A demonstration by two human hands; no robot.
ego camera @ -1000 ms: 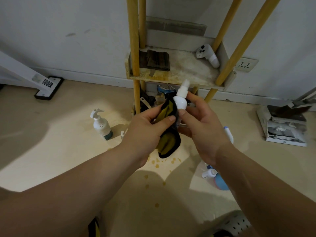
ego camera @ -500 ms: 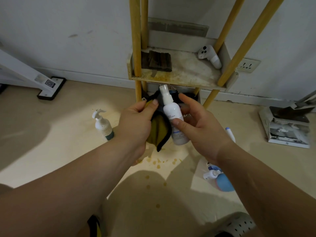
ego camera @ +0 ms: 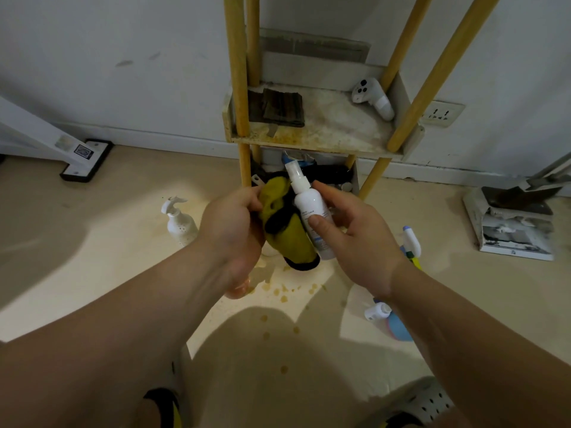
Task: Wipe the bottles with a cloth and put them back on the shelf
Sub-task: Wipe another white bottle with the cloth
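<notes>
Head view. Your right hand (ego camera: 361,239) grips the spray bottle (ego camera: 312,211): thumb pressed across the label, fingers curled round the back. Bottle is off the shelf (ego camera: 324,134), held in the air in front of the lower space, nozzle up and tilted a little left. Your left hand (ego camera: 230,223) is closed round the cloth (ego camera: 287,230), which is yellow with black edging and bunched. Cloth touches the bottle's left side and hangs below your left hand, its low end about level with the bottle's base.

Shelf: yellow poles (ego camera: 236,72), one stained white tier in view. On it, a dark rag (ego camera: 279,108) at the left beside the front-left pole, and a white controller (ego camera: 374,98) in the back right corner. The two are well apart. The space under that tier holds dark stuff, mostly hidden behind bottle and cloth; can't tell what.

Floor (ego camera: 123,242): white pump bottle (ego camera: 179,222) upright, left of your left hand. Capped bottle (ego camera: 411,242) just right of your right wrist, partly hidden. Blue bottle (ego camera: 398,330) with a white cap by your right forearm, mostly hidden; can't tell if it stands or lies. Orange-brown spots (ego camera: 287,291) on the floor under your hands. Socket (ego camera: 441,114) on the wall right of the shelf. Box (ego camera: 513,230) far right by the wall. White stand (ego camera: 83,160) with a black foot far left.
</notes>
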